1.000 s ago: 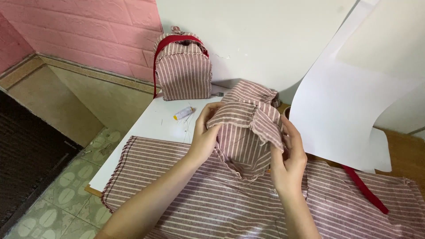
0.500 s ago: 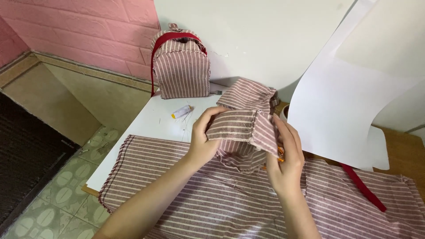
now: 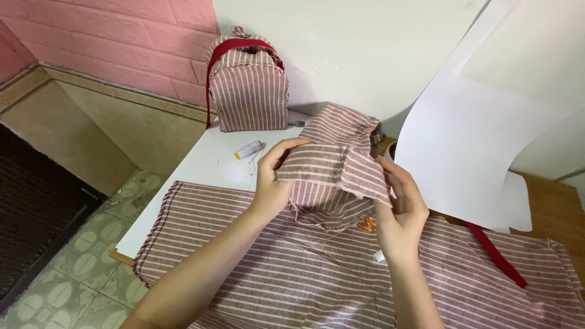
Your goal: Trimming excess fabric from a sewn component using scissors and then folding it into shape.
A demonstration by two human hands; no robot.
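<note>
**Two hands hold a folded striped fabric piece above a table**

A person's left hand (image 3: pixel 272 183) and right hand (image 3: pixel 399 210) hold a small sewn fabric piece (image 3: pixel 332 167) in the air over the middle of a white table (image 3: pixel 201 176). The piece is maroon with thin pale stripes. Each hand is closed on it: the left pinches its left edge between thumb and fingers, and the right grips its lower right corner, where a flap folds over.

The piece looks light, soft and limp. It sags between the hands and creases easily, with frayed threads along its lower edge. It seems best held at seams or folded edges, with both hands, so it keeps its shape.

Below it, a large striped cloth (image 3: pixel 341 274) of the same material covers the table's near edge and hangs off it. Orange scissors (image 3: pixel 366 225) show just under the piece. At the far left corner stands a small striped backpack (image 3: pixel 248 85) with red trim. A small white tube (image 3: pixel 248 149) lies near it. A red strap (image 3: pixel 496 256) lies on the cloth toward the right, and a curled white paper sheet (image 3: pixel 481 140) rises behind.
</note>
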